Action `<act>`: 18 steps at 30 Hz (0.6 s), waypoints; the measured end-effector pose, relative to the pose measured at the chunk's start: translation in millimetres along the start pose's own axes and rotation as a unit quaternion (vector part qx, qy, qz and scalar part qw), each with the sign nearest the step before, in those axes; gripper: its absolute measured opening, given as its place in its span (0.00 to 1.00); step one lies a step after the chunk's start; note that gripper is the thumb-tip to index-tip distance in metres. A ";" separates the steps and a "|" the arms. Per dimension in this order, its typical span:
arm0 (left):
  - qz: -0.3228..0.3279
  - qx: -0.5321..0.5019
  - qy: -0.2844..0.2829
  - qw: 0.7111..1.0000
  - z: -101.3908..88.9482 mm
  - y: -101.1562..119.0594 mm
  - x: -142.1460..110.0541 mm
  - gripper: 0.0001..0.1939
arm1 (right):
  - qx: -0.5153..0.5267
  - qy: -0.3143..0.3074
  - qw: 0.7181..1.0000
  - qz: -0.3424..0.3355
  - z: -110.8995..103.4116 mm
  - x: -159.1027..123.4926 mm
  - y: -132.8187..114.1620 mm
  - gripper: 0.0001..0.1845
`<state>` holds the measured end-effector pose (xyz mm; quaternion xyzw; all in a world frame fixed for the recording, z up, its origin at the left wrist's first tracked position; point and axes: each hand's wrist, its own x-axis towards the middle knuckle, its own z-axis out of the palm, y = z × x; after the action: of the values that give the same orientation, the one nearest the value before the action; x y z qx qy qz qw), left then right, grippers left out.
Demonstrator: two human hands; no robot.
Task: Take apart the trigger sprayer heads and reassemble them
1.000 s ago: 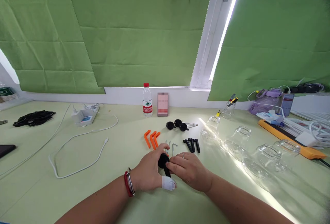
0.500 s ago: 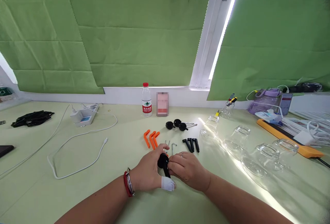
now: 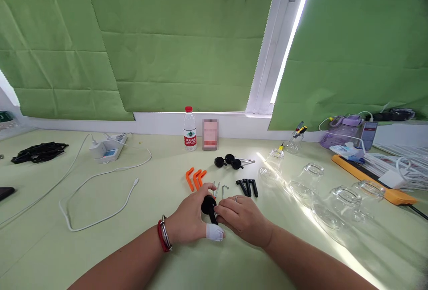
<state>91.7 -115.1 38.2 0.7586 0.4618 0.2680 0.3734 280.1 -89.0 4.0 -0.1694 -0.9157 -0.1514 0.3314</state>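
Note:
My left hand (image 3: 190,221), its thumb wrapped in white tape, is closed round a black part with a round knob (image 3: 209,206). My right hand (image 3: 242,218) meets it from the right, fingers pinched against the same black part. Just beyond the hands lie thin metal hooks (image 3: 222,189). Three orange angled pieces (image 3: 195,178) lie to the far left of them and three black angled pieces (image 3: 248,187) to the far right. Further back lie black round knobs on metal pins (image 3: 232,161).
Several clear glass jars (image 3: 310,183) lie on their sides at the right. A water bottle (image 3: 190,129) stands by the window ledge. A white cable (image 3: 100,192) and charger (image 3: 107,149) lie at the left, an orange board (image 3: 374,181) with papers at the far right.
Both hands with the black part have shifted slightly away from me and left; the view has drifted a little.

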 end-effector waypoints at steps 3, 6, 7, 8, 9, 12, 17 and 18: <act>0.005 0.005 0.001 1.000 -1.1 -0.4 0.2 0.42 | -0.008 -0.008 1.000 -0.006 1.2 -1.7 -0.1 0.07; 0.009 0.009 -0.001 1.000 -2.0 -1.7 0.4 0.43 | -0.010 -0.007 1.000 0.008 0.8 -1.6 -0.7 0.08; 0.012 0.008 -0.001 1.000 -2.2 -2.3 0.5 0.43 | -0.009 -0.005 1.000 0.016 0.2 -1.2 -1.0 0.09; 0.014 0.006 0.000 1.000 -2.5 -2.9 0.6 0.43 | -0.008 -0.004 1.000 0.020 -0.6 -0.6 -1.4 0.09; 0.018 0.004 0.002 1.000 -2.7 -3.5 0.7 0.43 | -0.006 -0.003 1.000 0.021 -1.4 -0.1 -1.8 0.08; 0.025 0.005 0.005 1.000 -3.0 -5.1 1.1 0.43 | -0.001 -0.006 1.000 0.015 -3.8 1.4 -2.9 0.07; 0.022 0.008 0.010 1.000 -3.0 -6.5 1.0 0.43 | 0.006 -0.012 0.999 0.042 -5.3 2.2 -3.0 0.07; 0.020 0.009 0.010 1.000 -3.0 -6.6 0.9 0.42 | 0.007 -0.016 0.999 0.038 -5.2 2.2 -2.9 0.07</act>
<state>86.6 -111.4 34.6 0.7683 0.4524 0.2788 0.3568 280.2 -93.2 8.9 -0.2044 -0.9147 -0.1293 0.3236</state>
